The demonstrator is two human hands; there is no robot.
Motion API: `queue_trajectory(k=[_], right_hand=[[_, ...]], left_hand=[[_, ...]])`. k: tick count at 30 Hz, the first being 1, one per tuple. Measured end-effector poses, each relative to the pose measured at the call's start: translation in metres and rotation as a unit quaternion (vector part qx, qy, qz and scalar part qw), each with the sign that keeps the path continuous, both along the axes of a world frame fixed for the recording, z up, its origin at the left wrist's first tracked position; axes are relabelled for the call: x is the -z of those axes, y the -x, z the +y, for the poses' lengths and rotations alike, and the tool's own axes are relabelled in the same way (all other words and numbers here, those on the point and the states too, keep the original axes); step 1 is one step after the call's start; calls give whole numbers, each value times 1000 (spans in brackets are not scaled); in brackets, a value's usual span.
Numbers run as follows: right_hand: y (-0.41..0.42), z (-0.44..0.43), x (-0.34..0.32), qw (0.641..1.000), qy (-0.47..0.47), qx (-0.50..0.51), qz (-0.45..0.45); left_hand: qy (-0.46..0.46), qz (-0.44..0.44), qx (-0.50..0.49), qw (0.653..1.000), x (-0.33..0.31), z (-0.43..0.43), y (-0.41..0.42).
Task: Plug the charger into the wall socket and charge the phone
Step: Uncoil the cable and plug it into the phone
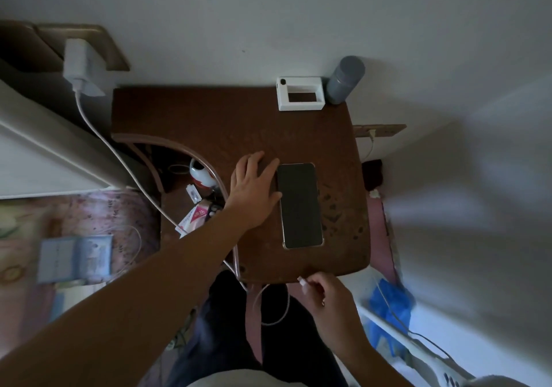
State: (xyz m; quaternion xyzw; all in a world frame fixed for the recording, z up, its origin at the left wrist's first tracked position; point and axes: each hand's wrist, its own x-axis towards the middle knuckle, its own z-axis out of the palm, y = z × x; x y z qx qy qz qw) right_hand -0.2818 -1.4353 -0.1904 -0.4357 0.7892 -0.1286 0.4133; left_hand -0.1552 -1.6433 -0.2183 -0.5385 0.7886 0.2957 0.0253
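A brown wooden worktop (209, 123) holds a dark phone (300, 206) face up. The left hand (254, 186) rests flat, grip released, steadying it. The right hand (330, 300) pinches the cable plug (302, 282), wall charger (78, 68) already plugged in.

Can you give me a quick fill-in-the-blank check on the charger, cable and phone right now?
1. The white charger sits in the wall ____.
2. The phone lies screen-up on the brown ____.
3. The cable's connector is pinched by the ____ hand.
4. The left hand rests flat beside the phone's ____ edge.

Missing words: socket; table; right; left
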Motion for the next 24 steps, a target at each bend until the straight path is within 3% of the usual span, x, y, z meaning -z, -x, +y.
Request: queue_trajectory(k=[8,14,24], right_hand=[[-3,-26,3,993,39,97,-49],[0,-31,11,988,91,127,9],[-5,-24,14,989,75,114,58]], left_hand=[[-14,58,-28,998,-10,-1,10],[-10,62,-26,998,-9,-4,11],[-29,94,-37,994,-6,-8,12]])
